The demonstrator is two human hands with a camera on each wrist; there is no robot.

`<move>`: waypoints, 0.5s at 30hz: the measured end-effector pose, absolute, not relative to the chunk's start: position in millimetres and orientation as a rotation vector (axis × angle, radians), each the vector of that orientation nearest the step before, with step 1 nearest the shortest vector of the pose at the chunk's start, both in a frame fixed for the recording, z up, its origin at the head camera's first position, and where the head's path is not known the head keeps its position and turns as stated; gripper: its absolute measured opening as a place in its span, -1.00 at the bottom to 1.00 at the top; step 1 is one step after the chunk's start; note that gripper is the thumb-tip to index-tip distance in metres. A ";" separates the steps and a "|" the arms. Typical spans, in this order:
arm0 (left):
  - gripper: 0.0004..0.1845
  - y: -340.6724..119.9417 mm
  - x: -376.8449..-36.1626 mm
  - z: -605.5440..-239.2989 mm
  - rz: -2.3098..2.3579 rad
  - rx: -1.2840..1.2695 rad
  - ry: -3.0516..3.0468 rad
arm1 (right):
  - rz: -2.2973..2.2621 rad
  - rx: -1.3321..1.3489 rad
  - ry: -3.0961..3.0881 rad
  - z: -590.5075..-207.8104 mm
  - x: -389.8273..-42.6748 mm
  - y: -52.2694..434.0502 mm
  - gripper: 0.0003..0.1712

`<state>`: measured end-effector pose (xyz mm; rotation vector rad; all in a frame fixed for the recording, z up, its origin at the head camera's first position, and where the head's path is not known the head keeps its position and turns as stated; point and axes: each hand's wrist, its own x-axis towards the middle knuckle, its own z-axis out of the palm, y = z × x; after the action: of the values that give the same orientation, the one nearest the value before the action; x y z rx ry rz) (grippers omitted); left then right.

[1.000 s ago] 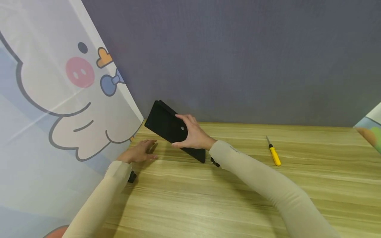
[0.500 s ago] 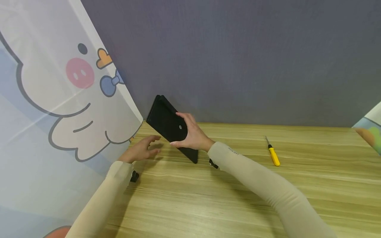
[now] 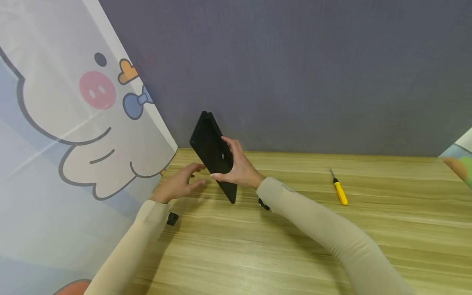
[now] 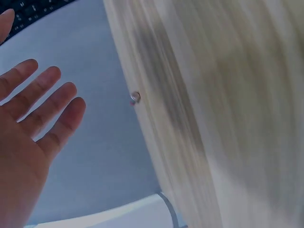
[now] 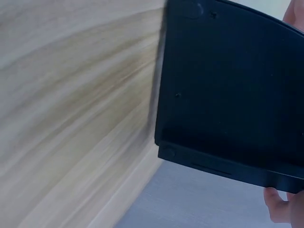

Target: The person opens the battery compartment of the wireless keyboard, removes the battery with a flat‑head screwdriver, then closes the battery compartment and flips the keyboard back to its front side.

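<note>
At the far left hangs a curtain [image 3: 73, 135] printed with a cartoon animal, its lower edge meeting the wooden bench [image 3: 295, 246] near the back left corner. A grey wall [image 3: 295, 73] runs behind the bench.

The left hand [image 3: 180, 184] hovers just above the bench beside the curtain, palm down. Its fingers [image 4: 45, 102] are straight and slightly spread, holding nothing, with the tips pointing toward a black laptop and close to its lower edge; whether they touch it cannot be told. A small black strap fitting [image 3: 172, 218] shows at the left wrist.

Just right of that hand, the closed laptop [image 3: 214, 153] stands tilted steeply on one corner, that corner resting on the bench near the back wall and the upper end leaning toward the curtain. The right hand [image 3: 237, 166] grips it at the middle of its long edge, thumb below and fingers wrapped over the dark underside. In the right wrist view the underside [image 5: 228, 90] fills most of the frame, with small rubber feet and a rear edge visible.

Well apart to the right, a yellow-handled screwdriver [image 3: 339, 189] lies flat on the bench, its metal tip pointing toward the wall. Another printed curtain [image 3: 459, 159] shows at the far right edge.
</note>
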<state>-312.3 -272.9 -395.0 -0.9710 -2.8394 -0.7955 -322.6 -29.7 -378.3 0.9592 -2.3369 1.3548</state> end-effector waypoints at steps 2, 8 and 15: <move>-0.42 -268.1 -311.2 -392.7 -0.795 -0.989 -2.828 | 1.384 0.960 -2.319 -379.3 -322.3 -28.4 0.20; -0.42 -256.5 -308.2 -386.2 -0.777 -1.011 -2.813 | 1.425 0.961 -2.283 -382.6 -323.4 -21.6 0.20; -0.39 -243.6 -305.2 -383.1 -0.784 -1.035 -2.804 | 1.484 1.015 -2.236 -386.2 -325.4 -13.3 0.21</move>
<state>-305.2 -243.6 -383.1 -1.0355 -2.8043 -0.7838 -325.4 -13.3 -386.2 1.0154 -2.2360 1.4836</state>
